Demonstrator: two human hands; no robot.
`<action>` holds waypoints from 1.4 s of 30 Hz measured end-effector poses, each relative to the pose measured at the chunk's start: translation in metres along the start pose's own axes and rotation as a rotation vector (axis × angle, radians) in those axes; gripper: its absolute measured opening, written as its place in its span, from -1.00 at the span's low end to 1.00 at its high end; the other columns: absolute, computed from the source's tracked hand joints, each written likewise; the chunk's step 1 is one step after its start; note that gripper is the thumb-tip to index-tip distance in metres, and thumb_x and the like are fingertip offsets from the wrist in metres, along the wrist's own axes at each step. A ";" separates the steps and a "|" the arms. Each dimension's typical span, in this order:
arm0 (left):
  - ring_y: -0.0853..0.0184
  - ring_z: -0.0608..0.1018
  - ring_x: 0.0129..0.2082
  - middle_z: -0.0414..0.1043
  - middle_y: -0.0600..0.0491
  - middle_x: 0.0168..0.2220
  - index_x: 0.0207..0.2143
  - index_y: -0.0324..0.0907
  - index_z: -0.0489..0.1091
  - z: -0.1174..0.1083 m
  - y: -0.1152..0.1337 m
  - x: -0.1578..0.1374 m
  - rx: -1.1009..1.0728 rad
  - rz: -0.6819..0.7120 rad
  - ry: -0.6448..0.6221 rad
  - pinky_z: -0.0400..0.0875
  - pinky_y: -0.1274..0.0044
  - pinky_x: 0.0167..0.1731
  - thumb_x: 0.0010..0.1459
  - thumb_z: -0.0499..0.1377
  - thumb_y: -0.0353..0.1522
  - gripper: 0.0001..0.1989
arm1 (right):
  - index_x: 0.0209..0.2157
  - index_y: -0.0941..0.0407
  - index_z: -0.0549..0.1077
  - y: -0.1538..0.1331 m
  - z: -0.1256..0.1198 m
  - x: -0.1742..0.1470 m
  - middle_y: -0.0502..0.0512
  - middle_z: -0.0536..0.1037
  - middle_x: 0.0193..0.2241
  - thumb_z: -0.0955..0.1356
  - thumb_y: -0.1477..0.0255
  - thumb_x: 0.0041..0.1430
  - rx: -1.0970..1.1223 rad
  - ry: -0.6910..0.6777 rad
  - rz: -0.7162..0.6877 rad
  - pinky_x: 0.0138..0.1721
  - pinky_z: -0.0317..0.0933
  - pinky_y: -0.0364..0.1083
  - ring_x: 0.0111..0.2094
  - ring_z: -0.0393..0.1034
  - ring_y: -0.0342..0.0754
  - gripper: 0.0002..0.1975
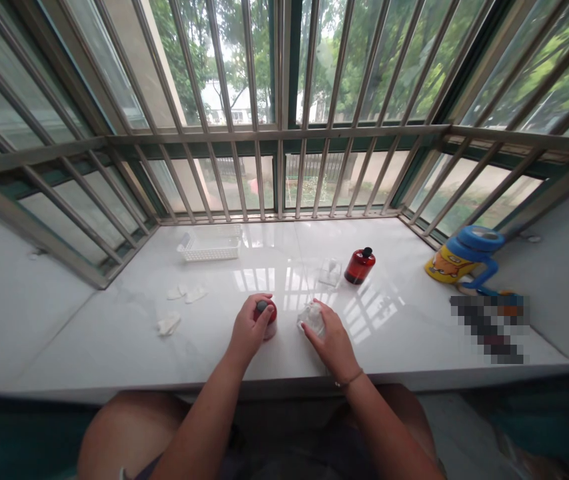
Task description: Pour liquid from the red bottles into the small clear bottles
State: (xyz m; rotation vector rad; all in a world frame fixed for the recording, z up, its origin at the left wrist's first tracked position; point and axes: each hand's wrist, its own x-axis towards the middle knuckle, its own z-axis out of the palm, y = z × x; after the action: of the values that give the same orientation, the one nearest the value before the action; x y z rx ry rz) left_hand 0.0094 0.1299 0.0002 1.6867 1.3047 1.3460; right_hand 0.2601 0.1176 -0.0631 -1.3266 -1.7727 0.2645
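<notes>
Red bottle (273,313) and clear object (309,319) rested, handheld, on a white counter (124,347).
I saw the left hand (253,323) wrapped around the bottle, seemingly to steady it, and the right hand (333,337) cupping the clear object between thumb and fingers. Beyond, a second red bottle (359,268) stood beside another clear item (331,273), apparently within reach; a white basket (211,254) sat farther back.
</notes>
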 end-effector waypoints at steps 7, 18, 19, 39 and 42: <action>0.08 0.54 0.21 0.53 -0.13 0.14 0.15 -0.07 0.49 -0.002 -0.007 -0.003 -0.030 0.105 -0.027 0.37 0.23 0.29 0.47 0.11 -0.04 -0.59 | 0.32 0.03 0.35 -0.001 -0.002 0.001 0.27 0.51 0.27 0.42 0.23 0.38 0.009 -0.021 0.005 0.34 0.32 0.31 0.28 0.41 0.25 -0.46; 0.11 0.61 0.11 0.60 -0.09 0.04 -0.05 -0.06 0.43 0.009 -0.011 -0.004 -0.186 -0.066 0.080 0.43 0.19 0.21 0.33 0.33 -0.12 -0.71 | 0.30 0.02 0.36 -0.002 -0.002 0.001 0.27 0.50 0.26 0.42 0.21 0.39 0.013 -0.032 0.011 0.34 0.31 0.32 0.28 0.40 0.26 -0.48; 0.12 0.62 0.09 0.59 -0.09 0.04 -0.04 -0.07 0.40 0.010 -0.012 -0.004 -0.202 -0.069 0.093 0.46 0.19 0.19 0.32 0.33 -0.13 -0.70 | 0.30 0.02 0.36 -0.001 -0.002 0.000 0.27 0.50 0.26 0.43 0.21 0.39 0.010 -0.032 0.012 0.34 0.31 0.32 0.28 0.40 0.26 -0.48; 0.12 0.60 0.13 0.54 -0.09 0.09 -0.10 -0.06 0.36 0.007 -0.017 -0.002 -0.326 -0.116 0.056 0.49 0.23 0.17 0.18 0.43 -0.19 -0.63 | 0.29 0.01 0.37 -0.001 -0.001 0.000 0.27 0.50 0.26 0.43 0.20 0.38 -0.004 -0.017 0.001 0.31 0.32 0.32 0.26 0.42 0.27 -0.48; 0.14 0.61 0.11 0.54 -0.08 0.10 0.03 -0.05 0.36 0.007 -0.016 -0.003 -0.328 -0.146 0.050 0.49 0.23 0.17 0.18 0.44 -0.18 -0.54 | 0.28 0.01 0.37 -0.002 -0.001 0.000 0.27 0.50 0.27 0.43 0.20 0.38 -0.004 -0.019 0.004 0.31 0.32 0.31 0.26 0.42 0.26 -0.49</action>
State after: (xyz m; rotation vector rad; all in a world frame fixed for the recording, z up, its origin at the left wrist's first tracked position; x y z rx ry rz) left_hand 0.0108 0.1330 -0.0172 1.3194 1.1372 1.4335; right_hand 0.2600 0.1165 -0.0610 -1.3347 -1.7880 0.2765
